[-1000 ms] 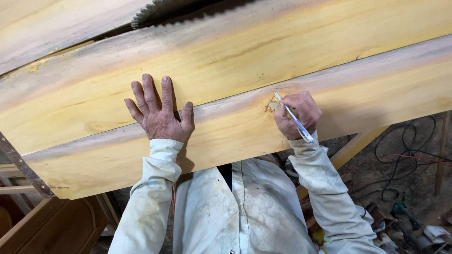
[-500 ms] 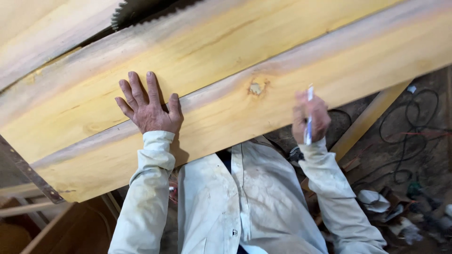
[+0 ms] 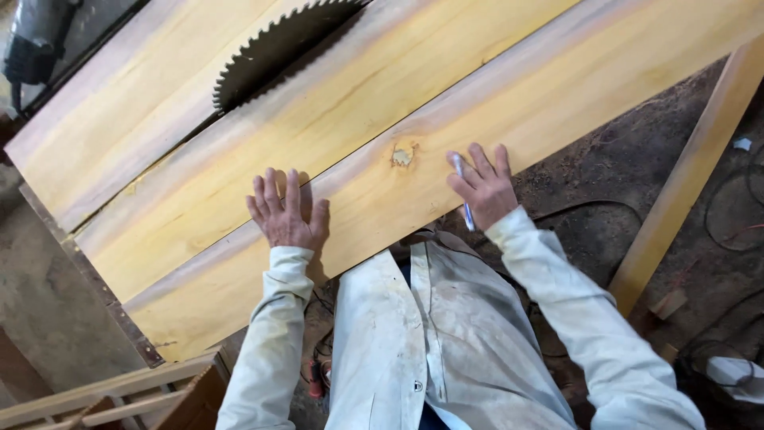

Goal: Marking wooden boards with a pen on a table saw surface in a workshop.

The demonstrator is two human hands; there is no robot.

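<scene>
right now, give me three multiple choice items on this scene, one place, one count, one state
1. Where is the dark toothed circular saw blade?
A. under the right hand
B. in the gap between planks, beyond the left hand
C. on the floor

2. How many hands lie on the nearest yellow wooden plank?
A. none
B. one
C. two

3. The right hand is:
A. flat, with a blue-and-white pen under it
B. fisted
C. lifted clear

B: teeth rise from the gap.
C: left hand and right both rest there.
A: fingers spread over the pen.
</scene>
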